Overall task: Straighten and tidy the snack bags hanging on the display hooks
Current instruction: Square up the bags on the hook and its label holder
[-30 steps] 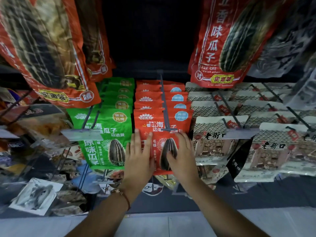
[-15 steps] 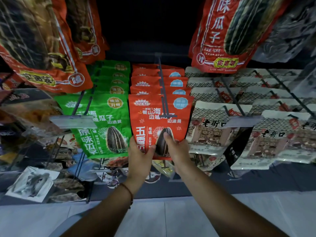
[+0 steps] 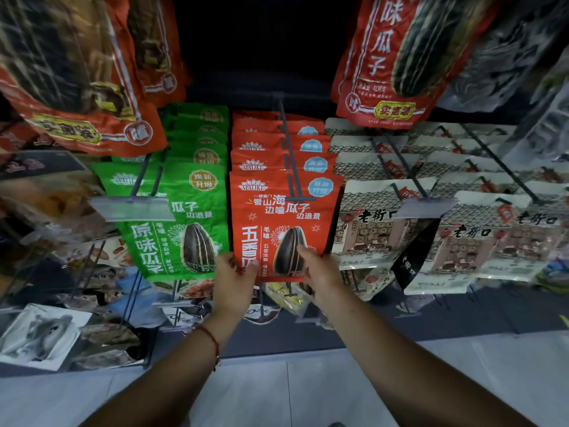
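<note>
**Hands slide down to the red bag's bottom edge**

Both hands now sit lower on the front red bag (image 3: 281, 223) than a second ago. Left hand (image 3: 235, 280) pinches its bottom left corner; right hand (image 3: 320, 272) grips the bottom right. It hangs on the middle hook (image 3: 289, 149), between green bags (image 3: 172, 223) and grey bags (image 3: 378, 223).

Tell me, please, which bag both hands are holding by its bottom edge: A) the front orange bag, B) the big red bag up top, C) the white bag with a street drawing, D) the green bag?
A: the left hand and right hand both pinch the lower edge of the front orange bag.
</note>
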Available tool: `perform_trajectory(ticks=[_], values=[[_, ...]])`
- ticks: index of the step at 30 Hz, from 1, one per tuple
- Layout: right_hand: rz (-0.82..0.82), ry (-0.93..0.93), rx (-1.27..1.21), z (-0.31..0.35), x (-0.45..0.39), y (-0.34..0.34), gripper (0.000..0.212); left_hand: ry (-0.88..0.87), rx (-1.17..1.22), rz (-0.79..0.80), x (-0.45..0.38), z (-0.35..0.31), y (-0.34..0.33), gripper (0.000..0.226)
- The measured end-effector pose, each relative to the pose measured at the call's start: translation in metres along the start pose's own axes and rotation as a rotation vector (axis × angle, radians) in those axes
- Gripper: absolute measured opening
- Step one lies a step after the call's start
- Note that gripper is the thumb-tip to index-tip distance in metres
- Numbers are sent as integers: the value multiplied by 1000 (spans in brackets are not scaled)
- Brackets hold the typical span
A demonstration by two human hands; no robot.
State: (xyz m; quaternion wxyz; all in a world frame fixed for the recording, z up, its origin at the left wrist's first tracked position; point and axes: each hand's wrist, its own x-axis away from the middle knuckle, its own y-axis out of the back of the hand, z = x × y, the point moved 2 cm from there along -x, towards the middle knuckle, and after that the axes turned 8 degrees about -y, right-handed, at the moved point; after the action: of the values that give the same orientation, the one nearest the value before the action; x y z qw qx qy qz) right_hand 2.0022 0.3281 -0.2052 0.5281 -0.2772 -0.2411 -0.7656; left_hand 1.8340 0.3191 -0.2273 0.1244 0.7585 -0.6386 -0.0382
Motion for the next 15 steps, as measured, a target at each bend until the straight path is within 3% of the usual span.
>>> perform_trajectory(ticks=[2, 4, 8, 12, 15], values=[[-3, -41, 58, 0, 16, 5, 28, -44, -73, 14, 10, 2, 16, 46], [-1, -43, 232, 1, 35, 11, 23, -220, -308, 64, 18, 1, 30, 55], [62, 263, 553, 8, 73, 27, 24, -700, -852, 164, 27, -19, 33, 63], [-140, 520, 1090, 9, 63, 63, 72, -874, -1125, 282, 24, -42, 5, 80], [-204, 567, 1263, 9, 49, 94, 79, -1019, -1215, 336, 28, -55, -31, 82]])
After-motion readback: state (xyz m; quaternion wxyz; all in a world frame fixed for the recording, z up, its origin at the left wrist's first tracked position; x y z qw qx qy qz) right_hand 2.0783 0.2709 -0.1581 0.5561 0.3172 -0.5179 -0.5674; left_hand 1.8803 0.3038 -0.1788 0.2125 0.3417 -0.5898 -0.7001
